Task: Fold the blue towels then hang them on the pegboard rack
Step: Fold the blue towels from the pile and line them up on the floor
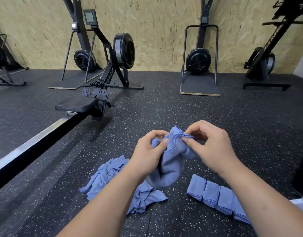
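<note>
From the head camera, both hands are raised over the speckled floor [164, 103], holding one blue towel [173, 163] between them. The left hand [150, 151] has its fingers curled, pinching the towel's hemmed edge, and the right hand [210, 144] pinches the same edge just beside it with thumb and forefinger, its other fingers bent. The towel hangs bunched below the hands. Under the left forearm a crumpled pile [108, 177] of towels lies on the floor. To the right sits a row of folded towels [214, 195], touching side by side. A rower [111, 69] stands beyond, near the chipboard wall [156, 28].
</note>
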